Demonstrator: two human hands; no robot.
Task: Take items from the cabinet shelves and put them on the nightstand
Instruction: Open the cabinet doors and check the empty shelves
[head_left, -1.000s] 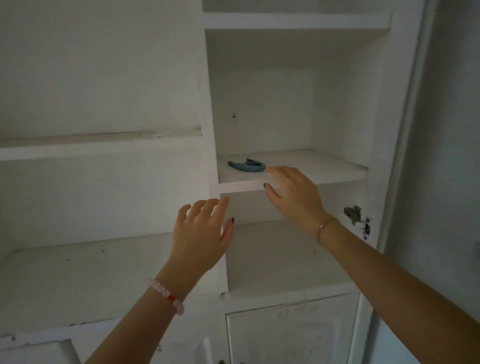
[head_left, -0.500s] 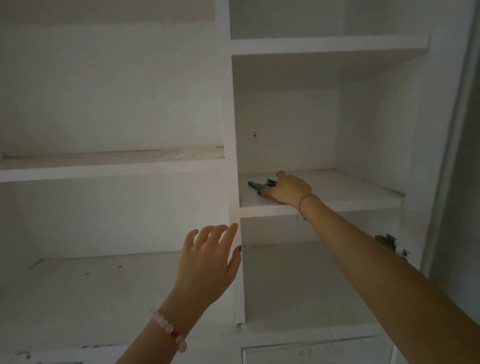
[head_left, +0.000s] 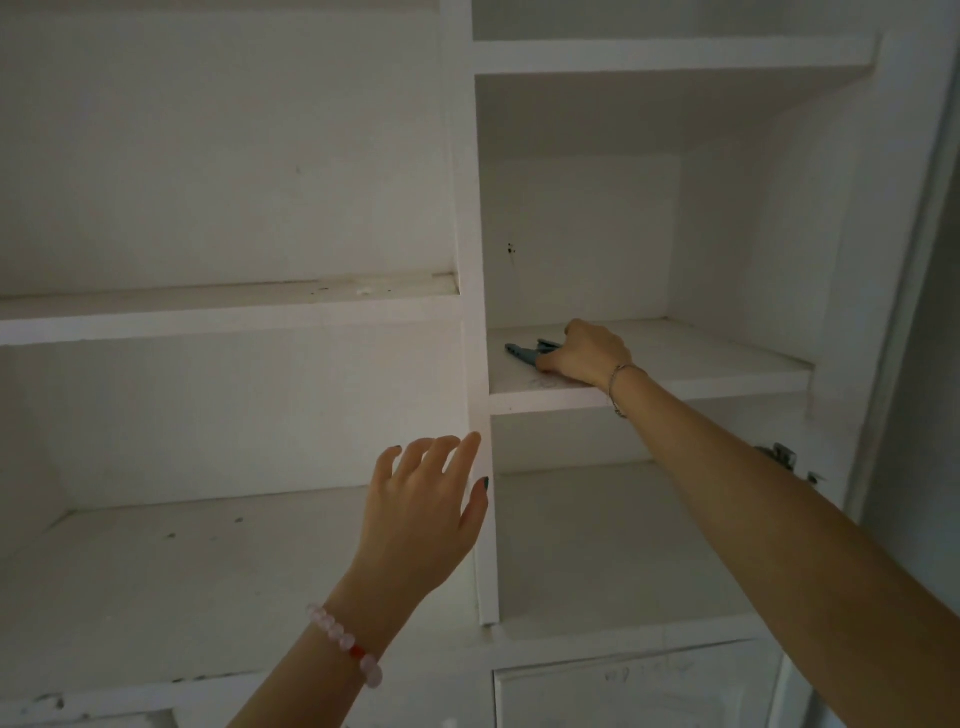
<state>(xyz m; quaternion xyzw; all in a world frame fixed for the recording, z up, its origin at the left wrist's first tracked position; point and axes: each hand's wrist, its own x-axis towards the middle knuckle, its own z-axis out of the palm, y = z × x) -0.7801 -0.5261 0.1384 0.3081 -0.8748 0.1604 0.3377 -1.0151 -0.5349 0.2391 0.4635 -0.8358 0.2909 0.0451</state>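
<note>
Head view: a second ago the right hand (head_left: 587, 353) was only at the front lip of the shelf (head_left: 701, 364), its fingertips short of the blue-grey item (head_left: 525, 352). Half a second ago it had reached the item, and now it lies over the item's right end with the fingers curled down onto it and the knuckles raised. Whether the item has left the board cannot be told. The left hand (head_left: 423, 512) has stayed raised at lower centre, back toward the camera, fingers apart and relaxed and holding nothing. Its index tip now sits at the front edge of the white divider (head_left: 475, 312), and contact cannot be judged. The view has also tipped upward, so the shelves sit lower in the frame.

The blue-grey item is small, flat and dull in colour. It lies on the middle shelf of the right-hand compartment, just right of centre frame, near the divider. Only its left part shows, as two slim arms poking out from under the fingers. The longer one points left and the shorter one sits behind it.

A pink bead bracelet (head_left: 345, 642) circles the left wrist and a thin chain bracelet (head_left: 618, 379) the right. A metal hinge (head_left: 784, 456) shows at the right edge.
</note>
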